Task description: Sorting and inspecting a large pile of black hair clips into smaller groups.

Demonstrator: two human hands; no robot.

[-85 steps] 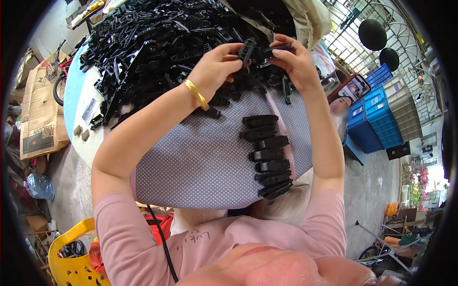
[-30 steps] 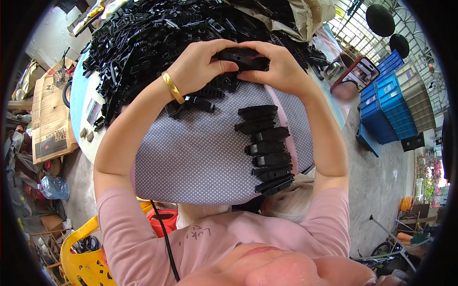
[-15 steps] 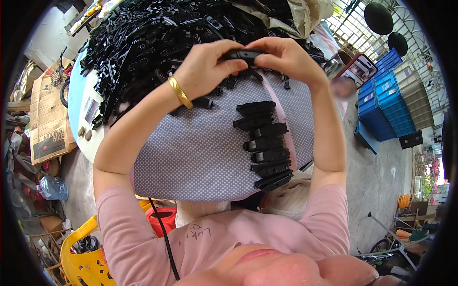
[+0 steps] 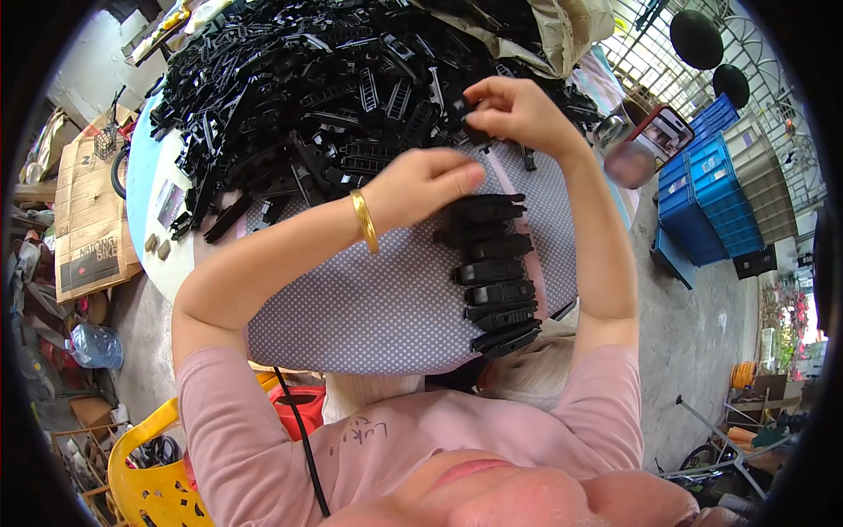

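Observation:
My right hand (image 4: 525, 110) is closed in a pinch at the edge of the pile, on a small black plastic part (image 4: 474, 132) whose shape is partly hidden by the fingers. Slightly smeared by motion, my left hand (image 4: 428, 184) hangs palm down beside the far end of a row of black plastic pieces (image 4: 499, 270). Its fingers point right, and whether they touch the topmost piece cannot be seen. The row runs toward me on a grey dotted cloth (image 4: 369, 307). Beyond both hands rises a large heap of loose black plastic parts (image 4: 299, 97), some ladder-shaped.
A crumpled tan bag (image 4: 571, 35) lies against the heap's far right. At the table's right is a phone (image 4: 665, 132) in a red case, with stacked blue crates (image 4: 702, 193) beyond. To the left are a cardboard box (image 4: 92, 211) and a yellow chair (image 4: 154, 474).
Both hands held one elongated black part together; now they are apart. My left hand came down toward the row, and my right hand pinches a part by the heap. The row shifted slightly.

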